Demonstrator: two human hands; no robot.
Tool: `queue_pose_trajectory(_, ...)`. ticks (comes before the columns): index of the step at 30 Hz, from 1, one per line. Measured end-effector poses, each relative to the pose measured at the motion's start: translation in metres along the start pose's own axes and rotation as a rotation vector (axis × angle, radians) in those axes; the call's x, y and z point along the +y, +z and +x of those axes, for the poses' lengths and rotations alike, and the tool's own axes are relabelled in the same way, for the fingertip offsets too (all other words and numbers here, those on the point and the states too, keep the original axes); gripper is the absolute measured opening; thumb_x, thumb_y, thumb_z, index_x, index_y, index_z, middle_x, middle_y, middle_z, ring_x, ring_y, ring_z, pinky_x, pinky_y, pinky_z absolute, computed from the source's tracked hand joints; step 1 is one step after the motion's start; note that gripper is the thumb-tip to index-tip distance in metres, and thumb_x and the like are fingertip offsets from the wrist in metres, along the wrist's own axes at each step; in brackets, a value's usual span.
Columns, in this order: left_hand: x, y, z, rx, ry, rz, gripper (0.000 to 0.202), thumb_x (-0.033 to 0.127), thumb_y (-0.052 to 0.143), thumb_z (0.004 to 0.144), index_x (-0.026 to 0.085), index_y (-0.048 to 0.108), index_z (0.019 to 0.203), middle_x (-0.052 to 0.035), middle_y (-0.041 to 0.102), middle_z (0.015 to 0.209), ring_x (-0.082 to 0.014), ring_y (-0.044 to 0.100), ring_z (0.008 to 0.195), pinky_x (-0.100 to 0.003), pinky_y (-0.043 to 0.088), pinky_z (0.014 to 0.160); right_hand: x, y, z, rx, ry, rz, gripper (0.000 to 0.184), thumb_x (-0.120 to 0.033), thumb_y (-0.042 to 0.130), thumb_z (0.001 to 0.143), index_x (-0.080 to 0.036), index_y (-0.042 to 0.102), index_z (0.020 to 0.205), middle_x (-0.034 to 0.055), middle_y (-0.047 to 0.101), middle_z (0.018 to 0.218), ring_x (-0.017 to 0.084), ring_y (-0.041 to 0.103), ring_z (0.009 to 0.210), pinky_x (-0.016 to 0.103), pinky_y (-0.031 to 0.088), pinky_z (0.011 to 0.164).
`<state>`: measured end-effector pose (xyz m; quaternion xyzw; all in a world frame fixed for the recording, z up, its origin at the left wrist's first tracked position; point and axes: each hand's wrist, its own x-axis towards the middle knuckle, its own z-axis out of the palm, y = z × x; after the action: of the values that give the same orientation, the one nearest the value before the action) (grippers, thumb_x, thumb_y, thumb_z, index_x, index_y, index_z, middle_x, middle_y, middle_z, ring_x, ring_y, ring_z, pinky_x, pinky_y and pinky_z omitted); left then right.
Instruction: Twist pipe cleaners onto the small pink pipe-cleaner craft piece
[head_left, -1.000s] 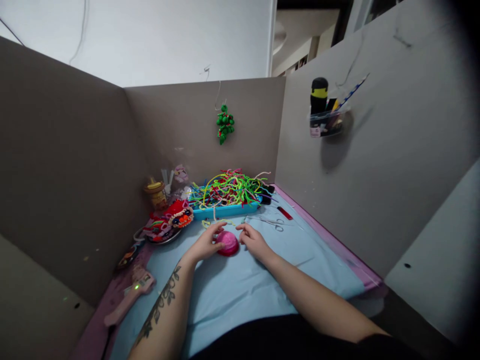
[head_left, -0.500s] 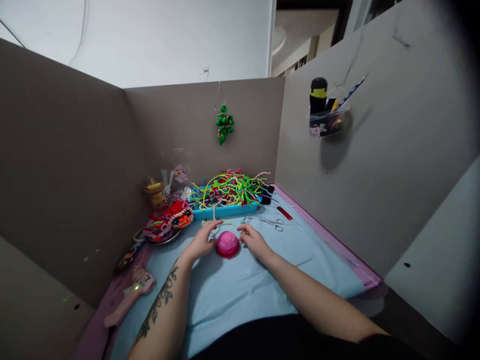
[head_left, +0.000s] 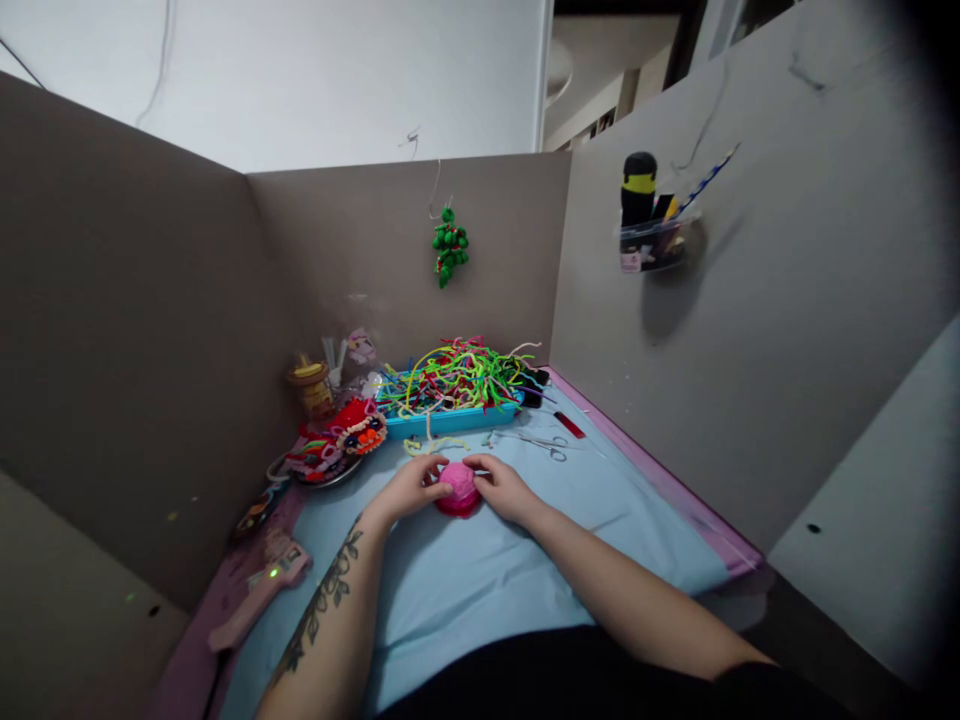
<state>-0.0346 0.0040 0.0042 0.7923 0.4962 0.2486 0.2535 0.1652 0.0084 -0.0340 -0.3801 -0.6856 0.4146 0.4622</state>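
A rounded pink dome (head_left: 458,483) with a darker red-pink lower rim sits on the light blue cloth in front of me. Whether it is made of pipe cleaners or something else is too blurred to tell. My left hand (head_left: 415,488) grips its left side, the thumb across the front and the fingers behind. From the right, my right hand (head_left: 504,487) holds the opposite side with curled fingers. Just beyond the hands lie a few loose pipe cleaners (head_left: 444,443).
Behind stands a blue tray (head_left: 457,424) heaped with colourful pipe cleaners. Scissors (head_left: 553,449) lie to the right. On the left are a plate of finished fuzzy pieces (head_left: 319,452), a jar (head_left: 310,390) and a pink glue gun (head_left: 262,590). Grey panels enclose the table.
Both hands have moved inward from beside the pink dome and closed on its sides. The dome has shifted very slightly to the right.
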Motion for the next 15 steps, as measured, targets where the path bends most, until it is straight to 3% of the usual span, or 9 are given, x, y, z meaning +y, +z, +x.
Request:
queue_pose_trajectory(3,-0.0035,-0.0013,-0.0007,-0.013,-0.001,-0.011,0.05,0.04,0.063,0.072,0.018,0.056,0.116,-0.0082,0.062,0.099,-0.0197,0.059,0.083,-0.034,0.047,0.078,0.0018,-0.0004,0.0,0.002,-0.006,-0.002,0.037,-0.006,0.046,0.07,-0.019,0.06,0.102,0.0069,0.06,0.107,0.018,0.056,0.101,0.035,0.045,0.089)
queue_pose_trajectory(6,-0.007,0.0009,-0.0009,-0.077,0.123,-0.049,0.072,0.04,0.074,0.062,0.02,0.048,0.125,-0.0111,0.053,0.122,-0.0247,0.053,0.103,-0.037,0.042,0.09,0.0018,-0.0024,-0.0011,-0.035,-0.057,-0.055,0.041,-0.008,0.053,0.067,-0.02,0.059,0.106,0.0068,0.058,0.108,0.019,0.055,0.101,0.035,0.047,0.086)
queue_pose_trajectory(8,-0.0092,0.0042,-0.0001,-0.106,0.19,-0.038,0.078,0.039,0.077,0.058,0.021,0.046,0.127,-0.0116,0.05,0.126,-0.0275,0.048,0.112,-0.04,0.037,0.096,0.0016,-0.0043,-0.0013,-0.056,-0.101,-0.127,0.044,-0.009,0.059,0.064,-0.02,0.059,0.107,0.0069,0.056,0.11,0.021,0.052,0.105,0.035,0.047,0.085)
queue_pose_trajectory(11,-0.0106,0.0075,0.001,-0.079,0.175,-0.024,0.081,0.039,0.078,0.056,0.021,0.046,0.127,-0.0118,0.05,0.122,-0.0277,0.049,0.108,-0.041,0.039,0.093,0.0024,-0.0068,0.0004,0.015,-0.127,-0.225,0.041,-0.009,0.058,0.065,-0.021,0.061,0.104,0.0067,0.054,0.112,0.021,0.049,0.109,0.036,0.046,0.087)
queue_pose_trajectory(15,-0.0095,0.0041,-0.0005,-0.053,0.078,-0.045,0.081,0.033,0.078,0.056,0.02,0.043,0.128,-0.0126,0.047,0.119,-0.0223,0.054,0.092,-0.037,0.046,0.082,0.0054,-0.009,0.0039,0.092,-0.14,-0.265,0.037,-0.006,0.049,0.07,-0.019,0.064,0.101,0.0065,0.059,0.1,0.018,0.056,0.093,0.037,0.048,0.085)
